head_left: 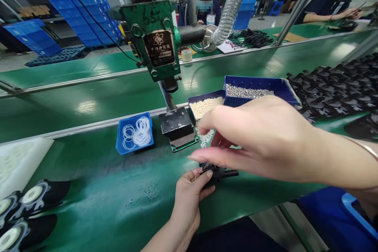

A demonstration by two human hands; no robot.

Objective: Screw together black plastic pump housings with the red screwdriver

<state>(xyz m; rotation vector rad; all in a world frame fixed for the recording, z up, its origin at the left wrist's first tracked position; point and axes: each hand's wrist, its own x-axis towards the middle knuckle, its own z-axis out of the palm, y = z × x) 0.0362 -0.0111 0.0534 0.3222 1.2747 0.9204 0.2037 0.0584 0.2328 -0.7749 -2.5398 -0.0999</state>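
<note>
Low over the green bench, my left hand (193,185) pinches a black plastic part (217,172), with a dark stub sticking out to the right. A thin metal piece shows by the left fingertips. My right hand (251,138) hovers just above the part, thumb and fingers curled inward. Whatever its fingertips hold is hidden or too small to make out. Beyond the right fingers lie a scatter of small white rings (204,137), a bin of cream-coloured small pieces (205,106) and a blue bin of metal pins (249,91).
A green hand press (161,43) stands ahead, above its black base block (176,121). Left of it is a blue tray (120,141) with clear rings. Black parts with white rings (33,195) lie at lower left; many black parts (339,86) cover the right. Co-workers sit across.
</note>
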